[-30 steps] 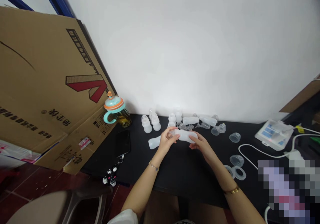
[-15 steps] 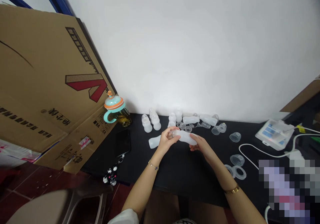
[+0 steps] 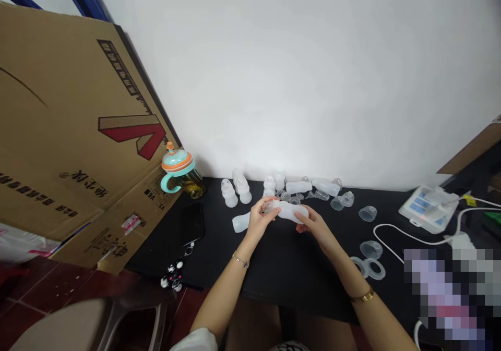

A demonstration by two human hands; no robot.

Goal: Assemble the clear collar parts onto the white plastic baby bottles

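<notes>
A white baby bottle (image 3: 289, 211) lies sideways between my two hands above the black table. My left hand (image 3: 261, 216) is closed around its clear top end. At the base end, my right hand (image 3: 311, 222) grips the bottle with thumb and fingers. Just left of my left hand lies another white bottle body (image 3: 240, 222), partly hidden by that hand. Behind my hands, clear plastic rings and caps (image 3: 294, 200) are scattered near a white bottle lying down (image 3: 298, 186).
Several capped bottles (image 3: 243, 190) stand near the wall. A lidded jug (image 3: 182, 173), a phone (image 3: 192, 222) and a keychain (image 3: 172, 277) are left. Clear domes (image 3: 368, 214), rings (image 3: 374, 269), a white cable (image 3: 391, 227) and a plastic case (image 3: 429, 208) lie right. A cardboard box (image 3: 78, 132) borders the left.
Both hands keep hold of the bottle in nearly the same place. Its body is tilted slightly differently, and the whole view has shifted a little.
</notes>
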